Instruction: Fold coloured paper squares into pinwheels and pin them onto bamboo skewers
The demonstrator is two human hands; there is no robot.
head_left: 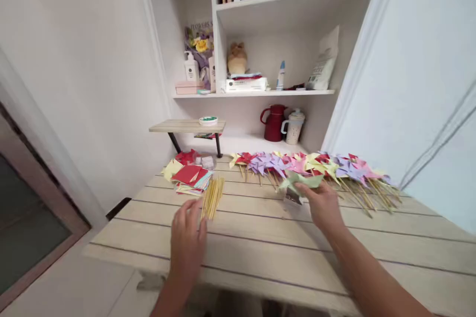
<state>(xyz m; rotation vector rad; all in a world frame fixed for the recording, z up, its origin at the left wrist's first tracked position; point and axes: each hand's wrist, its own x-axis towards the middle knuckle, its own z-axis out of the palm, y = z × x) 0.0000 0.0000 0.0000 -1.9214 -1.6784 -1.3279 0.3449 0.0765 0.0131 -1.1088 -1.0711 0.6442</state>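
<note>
Fingers of the right hand (324, 204) pinch a green paper pinwheel (300, 179), its folds spreading beyond the fingertips toward the table's (256, 237) back edge; left hand (188, 235), fingers bent beside yellow sticks (213, 197) nearer the left edge, grip unclear.

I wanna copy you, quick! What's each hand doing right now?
Left hand: open, beside the thin sticks; can't tell if touching.
Right hand: closed, holding the green paper pinwheel.

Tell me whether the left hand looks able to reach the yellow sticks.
Most likely yes: the left hand is right beside the yellow sticks, and nothing seems to lie on top of them.
</note>
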